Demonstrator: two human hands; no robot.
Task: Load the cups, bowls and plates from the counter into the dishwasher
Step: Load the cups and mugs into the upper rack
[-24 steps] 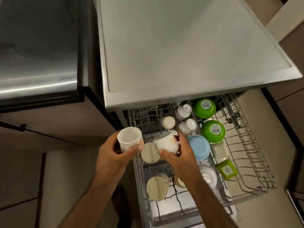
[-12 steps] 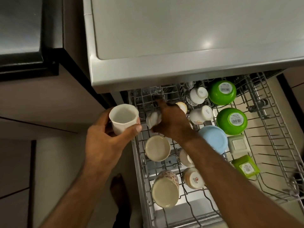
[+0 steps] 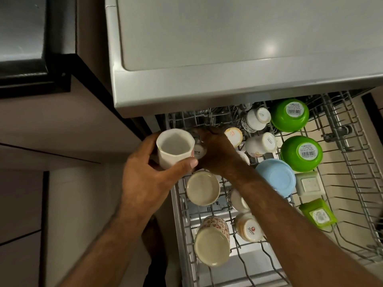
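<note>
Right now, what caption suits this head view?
Left hand holds a white cup; right hand sets another into the dishwasher rack.

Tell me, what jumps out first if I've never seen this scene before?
Two bare hands meet at the rack's far-left corner: the left hand holds a white cup upright, while the right hand sets a second cup among the wires. To their right, two bright green bowls lie upside down, barcode stickers up, with a blue bowl beside them.
</note>
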